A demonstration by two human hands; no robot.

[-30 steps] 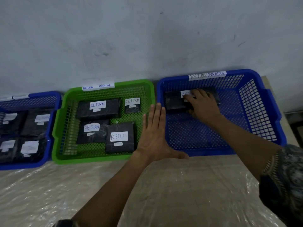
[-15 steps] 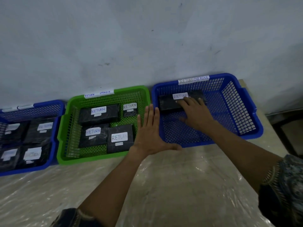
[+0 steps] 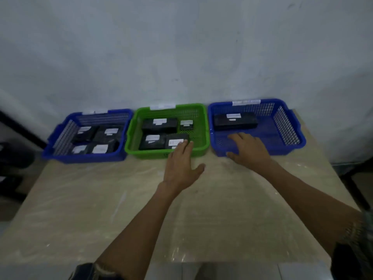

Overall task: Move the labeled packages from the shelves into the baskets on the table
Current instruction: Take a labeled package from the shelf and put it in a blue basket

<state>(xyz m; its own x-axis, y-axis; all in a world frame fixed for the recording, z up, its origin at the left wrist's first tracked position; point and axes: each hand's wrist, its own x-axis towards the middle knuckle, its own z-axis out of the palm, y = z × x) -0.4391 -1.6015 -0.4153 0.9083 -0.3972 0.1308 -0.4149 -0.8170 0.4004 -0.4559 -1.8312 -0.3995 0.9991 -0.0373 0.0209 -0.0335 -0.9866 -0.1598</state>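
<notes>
Three baskets line the table's far edge against the wall. In the right blue basket one long black package with a white label lies at the back left. My right hand is over that basket's front rim, fingers relaxed, holding nothing, apart from the package. The green basket in the middle holds several labeled black packages. My left hand is flat over the green basket's front right corner, fingers straight, empty. The left blue basket holds several labeled packages.
The table is covered in clear plastic sheet. A pale wall rises right behind the baskets. Dark furniture frames stand off the table's left side and right side. No shelves are in view.
My right hand let go of the long package and drew back to the basket's front rim. My left hand slid back toward me too. The view pulled away from the baskets.
</notes>
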